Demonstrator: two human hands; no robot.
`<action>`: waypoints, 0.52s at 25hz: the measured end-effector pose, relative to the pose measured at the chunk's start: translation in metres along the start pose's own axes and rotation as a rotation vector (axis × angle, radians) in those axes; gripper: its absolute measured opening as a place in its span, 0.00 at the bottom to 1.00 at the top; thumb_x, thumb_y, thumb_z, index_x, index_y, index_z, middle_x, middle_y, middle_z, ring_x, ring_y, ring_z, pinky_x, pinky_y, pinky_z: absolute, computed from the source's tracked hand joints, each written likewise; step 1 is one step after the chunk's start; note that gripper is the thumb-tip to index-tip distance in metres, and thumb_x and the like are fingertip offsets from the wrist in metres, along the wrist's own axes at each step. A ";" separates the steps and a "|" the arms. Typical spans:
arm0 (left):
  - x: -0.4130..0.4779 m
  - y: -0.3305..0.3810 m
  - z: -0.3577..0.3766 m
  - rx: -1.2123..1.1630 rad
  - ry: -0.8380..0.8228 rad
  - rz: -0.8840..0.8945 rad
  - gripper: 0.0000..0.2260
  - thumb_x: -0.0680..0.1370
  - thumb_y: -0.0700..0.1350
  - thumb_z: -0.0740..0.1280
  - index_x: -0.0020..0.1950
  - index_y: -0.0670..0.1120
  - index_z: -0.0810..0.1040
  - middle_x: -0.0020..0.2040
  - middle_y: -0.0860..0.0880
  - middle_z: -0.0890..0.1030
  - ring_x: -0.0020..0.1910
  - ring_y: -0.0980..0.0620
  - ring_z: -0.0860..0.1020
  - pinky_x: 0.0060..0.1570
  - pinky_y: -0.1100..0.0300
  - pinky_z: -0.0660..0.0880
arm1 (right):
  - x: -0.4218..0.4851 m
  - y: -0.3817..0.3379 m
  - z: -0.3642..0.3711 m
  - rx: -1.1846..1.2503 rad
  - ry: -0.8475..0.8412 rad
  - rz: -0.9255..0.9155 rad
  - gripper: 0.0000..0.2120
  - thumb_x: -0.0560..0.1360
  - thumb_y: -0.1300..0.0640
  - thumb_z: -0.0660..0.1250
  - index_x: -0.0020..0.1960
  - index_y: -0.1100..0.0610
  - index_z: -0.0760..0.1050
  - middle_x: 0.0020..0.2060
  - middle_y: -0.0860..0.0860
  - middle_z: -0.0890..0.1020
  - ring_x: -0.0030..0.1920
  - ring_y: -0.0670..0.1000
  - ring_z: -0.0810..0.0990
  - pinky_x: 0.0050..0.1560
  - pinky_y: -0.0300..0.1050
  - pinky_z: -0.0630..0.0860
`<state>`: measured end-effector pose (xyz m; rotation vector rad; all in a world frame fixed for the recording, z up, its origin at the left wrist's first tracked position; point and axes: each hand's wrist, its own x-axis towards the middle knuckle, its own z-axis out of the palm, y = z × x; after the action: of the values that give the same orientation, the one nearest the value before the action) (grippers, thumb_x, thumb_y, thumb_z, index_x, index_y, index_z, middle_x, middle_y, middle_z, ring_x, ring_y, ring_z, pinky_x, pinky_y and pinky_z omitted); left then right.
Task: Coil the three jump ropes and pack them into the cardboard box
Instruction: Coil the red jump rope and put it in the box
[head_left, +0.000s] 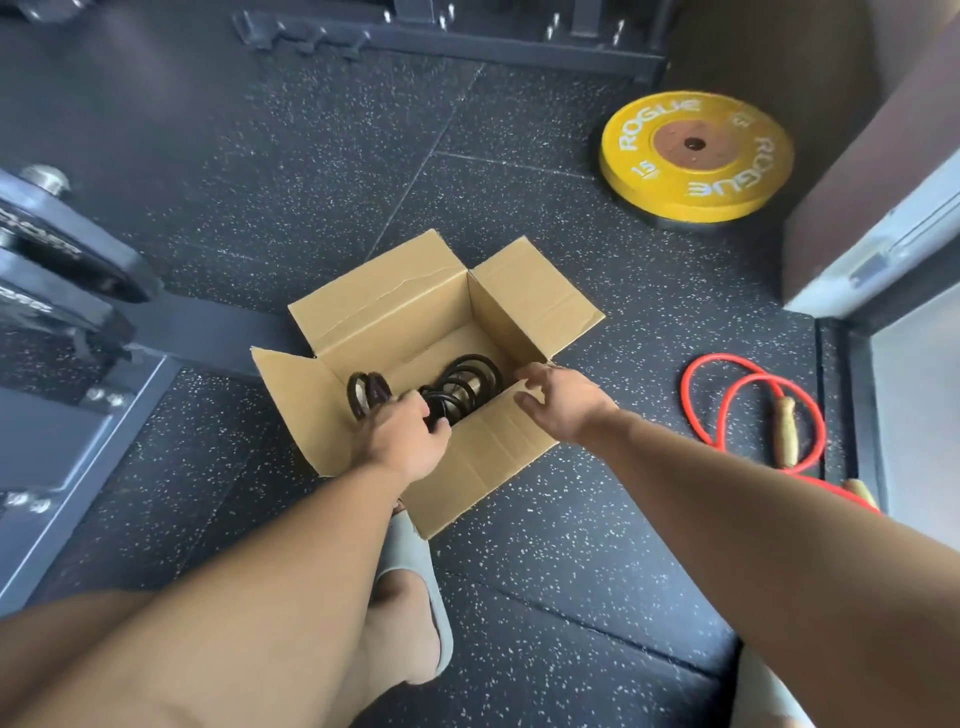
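Note:
An open cardboard box (395, 306) sits on the speckled gym floor in the middle of the view. Inside it lies a coiled black jump rope (462, 384), its loops standing up. My left hand (402, 436) reaches over the box's near wall and grips part of that black rope at the left end. My right hand (558, 400) hovers at the box's right near corner, fingers spread and relaxed, holding nothing. A red jump rope (727, 387) with wooden handles lies loose on the floor to the right of the box.
A yellow weight plate (696, 156) lies flat at the back right. A dark metal rack base (67, 291) fills the left side. A wall and door frame (883, 244) close off the right. My sandalled foot (415, 587) stands just in front of the box.

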<state>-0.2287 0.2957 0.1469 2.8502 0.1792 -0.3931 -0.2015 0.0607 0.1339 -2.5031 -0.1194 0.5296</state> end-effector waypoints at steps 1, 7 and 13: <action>-0.001 0.008 0.000 -0.014 -0.007 0.026 0.16 0.75 0.60 0.62 0.57 0.53 0.76 0.59 0.52 0.80 0.58 0.46 0.78 0.55 0.53 0.74 | -0.006 0.004 -0.004 0.010 0.008 0.008 0.21 0.82 0.46 0.63 0.72 0.51 0.71 0.63 0.52 0.80 0.63 0.56 0.78 0.64 0.46 0.73; -0.010 0.072 0.020 -0.066 -0.107 0.182 0.14 0.75 0.63 0.63 0.54 0.56 0.75 0.54 0.57 0.80 0.55 0.50 0.78 0.53 0.54 0.76 | -0.059 0.059 -0.020 0.028 0.051 0.125 0.20 0.81 0.47 0.63 0.71 0.51 0.71 0.61 0.52 0.81 0.59 0.56 0.80 0.60 0.45 0.75; -0.018 0.160 0.075 -0.079 -0.204 0.397 0.11 0.77 0.59 0.63 0.54 0.55 0.74 0.53 0.56 0.78 0.53 0.51 0.76 0.52 0.56 0.71 | -0.107 0.158 -0.035 0.039 0.090 0.309 0.20 0.80 0.50 0.64 0.71 0.53 0.73 0.59 0.53 0.84 0.60 0.57 0.82 0.61 0.47 0.76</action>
<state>-0.2393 0.1204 0.1198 2.6562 -0.3937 -0.5690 -0.2902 -0.1099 0.1101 -2.5149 0.3141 0.5340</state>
